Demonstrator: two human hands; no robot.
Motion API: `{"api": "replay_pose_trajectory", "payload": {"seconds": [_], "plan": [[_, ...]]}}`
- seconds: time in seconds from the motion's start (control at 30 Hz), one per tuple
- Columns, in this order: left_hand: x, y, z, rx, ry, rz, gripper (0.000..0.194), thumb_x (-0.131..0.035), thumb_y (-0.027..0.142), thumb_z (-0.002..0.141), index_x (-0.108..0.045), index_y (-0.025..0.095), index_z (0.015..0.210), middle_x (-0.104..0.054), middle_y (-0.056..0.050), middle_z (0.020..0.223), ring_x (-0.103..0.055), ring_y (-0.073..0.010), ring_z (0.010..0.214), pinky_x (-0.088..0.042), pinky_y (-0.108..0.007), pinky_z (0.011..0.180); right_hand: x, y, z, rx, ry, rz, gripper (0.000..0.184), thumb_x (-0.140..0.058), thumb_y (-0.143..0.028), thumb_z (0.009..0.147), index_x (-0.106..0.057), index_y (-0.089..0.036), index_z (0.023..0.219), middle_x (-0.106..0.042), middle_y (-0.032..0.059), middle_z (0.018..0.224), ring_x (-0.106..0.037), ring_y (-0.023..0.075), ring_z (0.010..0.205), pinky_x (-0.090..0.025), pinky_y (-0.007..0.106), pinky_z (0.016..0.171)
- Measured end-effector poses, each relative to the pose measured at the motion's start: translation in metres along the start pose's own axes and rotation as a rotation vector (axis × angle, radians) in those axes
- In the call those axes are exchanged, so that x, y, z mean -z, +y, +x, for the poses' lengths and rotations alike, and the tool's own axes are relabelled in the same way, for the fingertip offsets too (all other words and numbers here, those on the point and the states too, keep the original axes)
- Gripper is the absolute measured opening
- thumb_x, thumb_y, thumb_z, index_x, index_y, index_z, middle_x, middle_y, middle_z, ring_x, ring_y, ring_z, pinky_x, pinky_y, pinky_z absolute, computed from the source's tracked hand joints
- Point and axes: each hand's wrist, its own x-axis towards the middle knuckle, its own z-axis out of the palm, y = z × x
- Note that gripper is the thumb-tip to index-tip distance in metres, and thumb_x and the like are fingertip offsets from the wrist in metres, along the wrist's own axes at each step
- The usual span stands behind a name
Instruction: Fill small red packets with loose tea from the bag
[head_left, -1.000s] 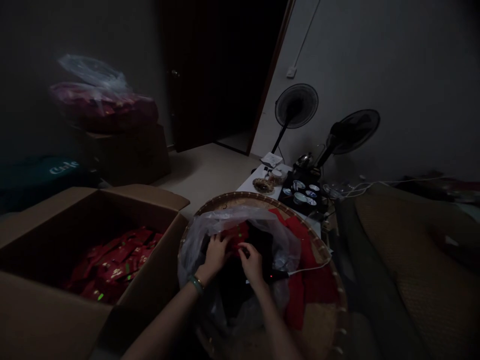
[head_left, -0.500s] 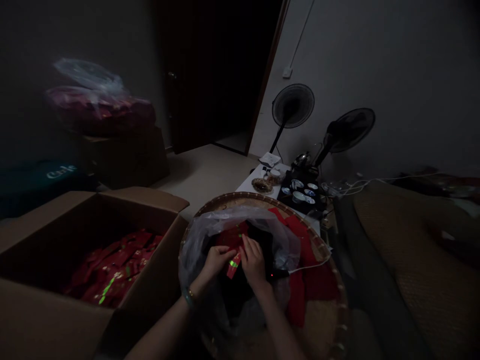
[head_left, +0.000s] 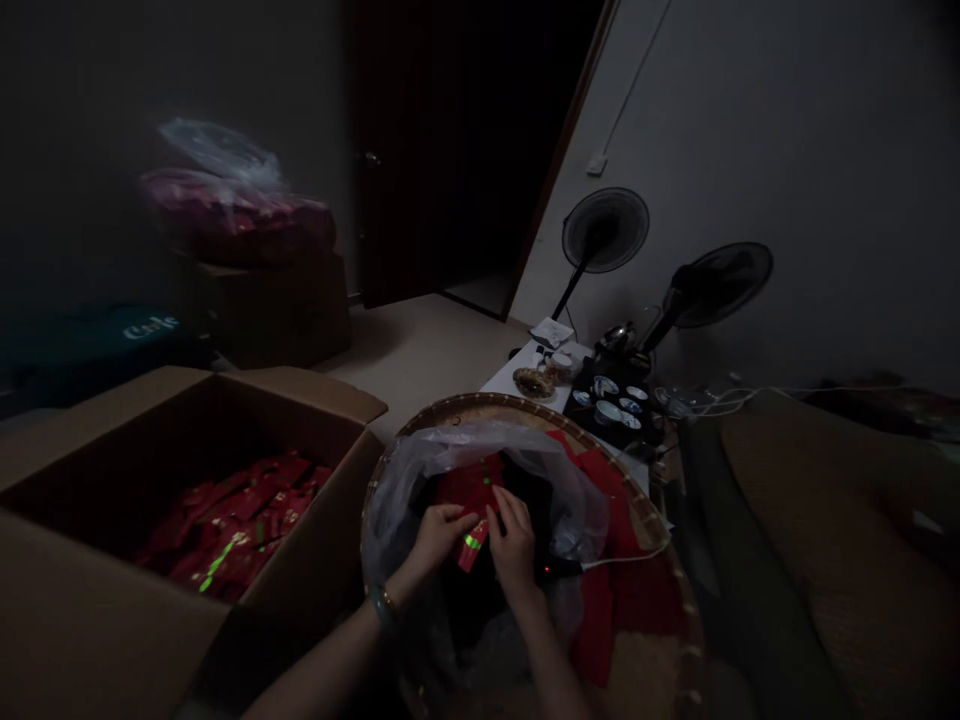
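Note:
A small red packet (head_left: pixel 472 548) with a bright green-yellow stripe is held between my two hands, above a wide round bamboo tray (head_left: pixel 649 660). My left hand (head_left: pixel 441 538) pinches its upper left side with thumb and fingertips. My right hand (head_left: pixel 513 545) is closed on its right side, with the fingers angled up. Behind the fingers lies more red material (head_left: pixel 469 483), on dark cloth inside a clear plastic bag (head_left: pixel 416 450). Just right of my right hand is a black device (head_left: pixel 561 568) with a small red light and a white cord. The dim light hides fine detail.
An open cardboard box (head_left: pixel 341 500) with many red packets (head_left: pixel 240 520) stands at the left. Red sheets (head_left: pixel 600 600) lie along the tray's right side. Beyond it are a low table with small cups (head_left: pixel 608 411) and two fans (head_left: pixel 606 229). A woven mat (head_left: pixel 825 520) is at the right.
The view has swung slightly, so the surroundings sit farther right and mostly lower. Both hands keep hold of the small red packet, with only slight finger movement.

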Motion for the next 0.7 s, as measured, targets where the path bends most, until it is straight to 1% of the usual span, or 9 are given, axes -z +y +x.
{"api": "replay_pose_trajectory", "payload": {"seconds": [0.2,0.27,0.37,0.43,0.5,0.53,0.6,0.67,0.7], "plan": [[0.0,-0.002,-0.001,0.019,0.0,-0.026,0.048,-0.072,0.055,0.045,-0.059,0.01,0.054,-0.046,0.003,0.048,-0.037,-0.0074,0.048,-0.027,-0.02,0.047,0.003,-0.003,-0.002,0.054,-0.027,0.047,0.032,-0.042,-0.023,0.089,-0.057,-0.021,0.116,-0.061,0.0103,0.11,-0.055,0.0214,0.103,-0.045,0.042,0.089],[0.001,-0.002,-0.001,0.019,0.001,-0.024,0.047,-0.071,0.054,0.047,-0.06,0.01,0.055,-0.047,0.003,0.049,-0.037,-0.0078,0.048,-0.028,-0.02,0.048,0.004,-0.004,-0.001,0.044,-0.035,0.066,0.029,-0.042,-0.023,0.088,-0.06,-0.021,0.111,-0.062,0.0099,0.11,-0.055,0.0209,0.102,-0.045,0.041,0.088],[0.003,-0.002,-0.002,-0.028,-0.012,0.046,0.043,-0.068,0.052,0.053,-0.063,0.009,0.058,-0.05,0.002,0.05,-0.039,-0.0088,0.05,-0.03,-0.02,0.05,0.004,-0.003,0.004,-0.071,-0.043,0.091,0.02,-0.049,-0.027,0.085,-0.063,-0.019,0.097,-0.064,0.0094,0.098,-0.058,0.02,0.092,-0.047,0.036,0.081],[0.004,-0.001,-0.005,-0.089,-0.016,0.171,0.038,-0.064,0.048,0.059,-0.065,0.01,0.059,-0.051,0.001,0.051,-0.04,-0.0095,0.051,-0.029,-0.02,0.049,0.005,-0.001,0.011,-0.164,-0.086,0.094,0.017,-0.056,-0.032,0.08,-0.064,-0.018,0.086,-0.063,0.007,0.085,-0.059,0.0187,0.08,-0.048,0.031,0.071],[0.006,0.0,-0.008,-0.141,-0.022,0.31,0.033,-0.061,0.043,0.065,-0.067,0.011,0.061,-0.053,0.001,0.052,-0.041,-0.0105,0.052,-0.028,-0.02,0.049,0.008,0.002,0.017,-0.202,-0.141,0.07,0.017,-0.061,-0.035,0.076,-0.063,-0.018,0.074,-0.059,0.0045,0.075,-0.057,0.0173,0.07,-0.047,0.029,0.063],[0.007,0.001,-0.008,-0.157,-0.025,0.363,0.032,-0.059,0.042,0.067,-0.067,0.011,0.062,-0.054,0.001,0.053,-0.042,-0.0112,0.053,-0.028,-0.02,0.049,0.01,0.003,0.019,-0.195,-0.153,0.046,0.018,-0.061,-0.035,0.076,-0.062,-0.018,0.069,-0.057,0.004,0.073,-0.055,0.0171,0.069,-0.046,0.029,0.062],[0.009,0.001,-0.009,-0.171,-0.024,0.427,0.03,-0.058,0.04,0.068,-0.069,0.012,0.064,-0.057,0.0,0.055,-0.045,-0.0126,0.054,-0.03,-0.02,0.05,0.015,0.002,0.022,-0.142,-0.136,-0.009,0.02,-0.06,-0.033,0.077,-0.062,-0.019,0.064,-0.054,0.0041,0.072,-0.054,0.0175,0.07,-0.045,0.029,0.064],[0.011,0.0,-0.008,-0.169,0.0,0.433,0.03,-0.058,0.04,0.068,-0.07,0.012,0.067,-0.06,-0.002,0.058,-0.048,-0.014,0.056,-0.032,-0.021,0.052,0.021,-0.003,0.022,-0.056,-0.117,-0.031,0.018,-0.056,-0.029,0.08,-0.063,-0.02,0.066,-0.054,0.0044,0.073,-0.052,0.0178,0.073,-0.044,0.03,0.068],[0.012,0.0,-0.007,-0.163,0.013,0.427,0.029,-0.059,0.039,0.068,-0.07,0.012,0.069,-0.062,-0.002,0.06,-0.05,-0.0146,0.057,-0.033,-0.021,0.053,0.022,-0.005,0.02,-0.007,-0.129,-0.022,0.017,-0.054,-0.026,0.082,-0.063,-0.02,0.068,-0.055,0.0044,0.073,-0.052,0.0178,0.074,-0.044,0.031,0.069]]}}
